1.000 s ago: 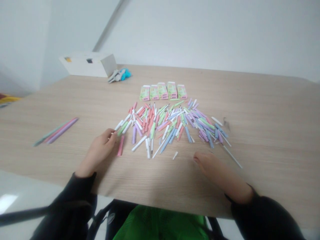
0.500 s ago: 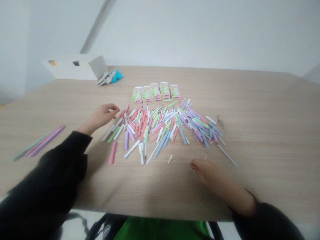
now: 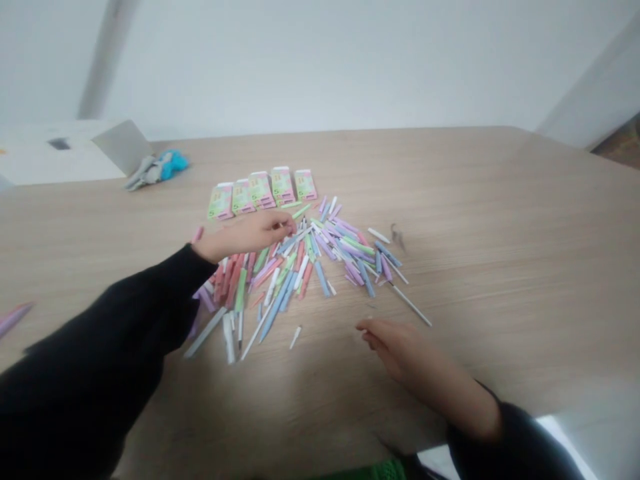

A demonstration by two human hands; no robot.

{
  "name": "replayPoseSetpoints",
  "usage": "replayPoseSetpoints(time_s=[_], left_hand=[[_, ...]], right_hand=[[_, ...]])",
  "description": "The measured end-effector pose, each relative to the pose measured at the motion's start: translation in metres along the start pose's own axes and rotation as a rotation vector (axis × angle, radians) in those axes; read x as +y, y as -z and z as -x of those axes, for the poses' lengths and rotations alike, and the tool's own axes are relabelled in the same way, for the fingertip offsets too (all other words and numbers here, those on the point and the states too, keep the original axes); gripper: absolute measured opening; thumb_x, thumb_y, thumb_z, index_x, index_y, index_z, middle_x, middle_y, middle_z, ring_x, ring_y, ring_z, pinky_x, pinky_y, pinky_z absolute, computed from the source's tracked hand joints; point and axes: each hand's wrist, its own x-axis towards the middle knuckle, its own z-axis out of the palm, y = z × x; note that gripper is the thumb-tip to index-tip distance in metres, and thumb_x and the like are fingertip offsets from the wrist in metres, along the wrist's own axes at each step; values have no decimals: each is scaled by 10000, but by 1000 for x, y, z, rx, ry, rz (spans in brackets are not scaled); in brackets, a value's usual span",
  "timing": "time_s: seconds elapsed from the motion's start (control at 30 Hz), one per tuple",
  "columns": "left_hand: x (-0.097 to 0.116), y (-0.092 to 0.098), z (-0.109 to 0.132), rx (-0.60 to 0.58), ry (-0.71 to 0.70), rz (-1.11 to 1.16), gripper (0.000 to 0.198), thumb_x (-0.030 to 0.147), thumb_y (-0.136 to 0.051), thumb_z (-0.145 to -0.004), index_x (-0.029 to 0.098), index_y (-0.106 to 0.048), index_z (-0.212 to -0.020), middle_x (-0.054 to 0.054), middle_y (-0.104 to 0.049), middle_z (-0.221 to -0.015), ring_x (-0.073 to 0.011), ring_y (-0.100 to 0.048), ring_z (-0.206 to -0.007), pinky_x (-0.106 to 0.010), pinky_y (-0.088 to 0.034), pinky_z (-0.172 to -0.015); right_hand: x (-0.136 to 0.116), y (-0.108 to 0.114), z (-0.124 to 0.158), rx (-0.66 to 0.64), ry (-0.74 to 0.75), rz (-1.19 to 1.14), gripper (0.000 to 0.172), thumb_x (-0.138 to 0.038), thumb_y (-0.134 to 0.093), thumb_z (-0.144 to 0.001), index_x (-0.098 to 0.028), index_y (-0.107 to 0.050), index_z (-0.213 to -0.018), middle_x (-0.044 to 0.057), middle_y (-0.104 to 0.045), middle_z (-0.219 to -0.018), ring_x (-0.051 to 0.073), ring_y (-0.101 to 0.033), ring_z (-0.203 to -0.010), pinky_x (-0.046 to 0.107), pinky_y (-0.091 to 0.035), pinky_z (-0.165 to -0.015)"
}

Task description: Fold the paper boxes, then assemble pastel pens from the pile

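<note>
While the left hand (image 3: 245, 235) hangs over the near-left part of the heap of pens (image 3: 305, 267), I can't tell whether its grip has closed on anything; the fingers curl loosely, their tips among the pens, and the view shows no clear hold. The right hand (image 3: 395, 347) sits just short of the heap, its grip slightly open and empty, near a short white piece (image 3: 295, 337). Nearly all the pens I can see lie loose and crossed on the tabletop (image 3: 475, 200). Five small green-and-pink boxes (image 3: 257, 193) stand in a row just beyond them, and I can't see inside any. One pink-and-lilac pen batch (image 3: 13, 319) lies apart at the left edge of view. Farther off sit a blue-and-grey cloth (image 3: 160, 170) and a white carton (image 3: 60, 153).
</note>
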Motion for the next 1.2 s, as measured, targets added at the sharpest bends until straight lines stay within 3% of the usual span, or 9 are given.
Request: replayPoseSetpoints(time_s=[0.2,0.43,0.6,0.7,0.83,0.97,1.07,1.17,1.2], left_hand=[[44,-28,-65,-125,-195,81,314,327,-466,-964,171,-719,-1064,-67,-736,-1093,-192,-662,-1017,-299,-476,-936],[60,-61,-139,-194,-416,-85,299,194,-514,-934,152,-778,-1068,-109,-687,-1060,-206,-656,-997,-300,-465,-943],[52,-89,-159,-284,-453,-119,266,234,-575,-904,168,-785,-1053,-98,-708,-1016,-213,-660,-965,-297,-468,-916],[50,-92,-158,-327,-445,-98,243,259,-563,-911,174,-782,-974,-75,-726,-974,-199,-662,-938,-275,-466,-882],[49,-73,-149,-224,-369,-117,288,300,-528,-938,160,-764,-1022,-79,-714,-994,-214,-655,-961,-300,-460,-899],[41,-29,-123,-80,-262,-99,342,369,-527,-942,153,-748,-1090,-96,-677,-1076,-246,-632,-1060,-343,-446,-988],[27,15,-78,28,-108,-184,396,438,-542,-923,147,-751,-1091,-87,-664,-1101,-246,-626,-1073,-359,-434,-1006],[3,59,-8,115,93,-290,558,544,-500,-908,82,-737,-1113,-65,-661,-1118,-216,-622,-1043,-360,-428,-973],[-8,72,20,156,231,-314,586,578,-506,-886,85,-737,-1101,-33,-685,-1045,-192,-624,-973,-351,-434,-948]], right_hand=[[24,6,14,217,-12,-179,263,-105,-443,-968,-163,-694,-1023,73,-748,-875,187,-719,-820,282,-547,-740],[36,-4,21,196,-49,-387,224,-135,-459,-980,-193,-675,-1001,63,-759,-939,180,-721,-880,281,-559,-793],[37,-7,25,180,-37,-426,236,-117,-444,-975,-203,-654,-1041,63,-740,-973,183,-703,-912,295,-560,-822],[38,-11,26,171,-27,-399,332,-31,-416,-914,-207,-635,-1090,61,-711,-975,174,-676,-900,296,-552,-828],[40,-14,27,167,13,-381,469,54,-388,-794,-196,-622,-1116,57,-686,-956,168,-656,-883,290,-547,-811],[45,-17,27,224,19,-379,453,41,-363,-827,-200,-626,-1106,55,-682,-914,168,-664,-850,288,-551,-789],[50,-17,26,251,-19,-344,405,5,-376,-858,-219,-636,-1073,45,-683,-872,171,-670,-798,284,-554,-745],[53,-16,25,265,-29,-325,355,-48,-400,-877,-229,-653,-1047,36,-688,-819,178,-678,-749,286,-558,-701],[53,-15,24,260,-31,-327,336,-70,-410,-886,-232,-660,-1042,35,-693,-810,181,-685,-745,289,-562,-699]])
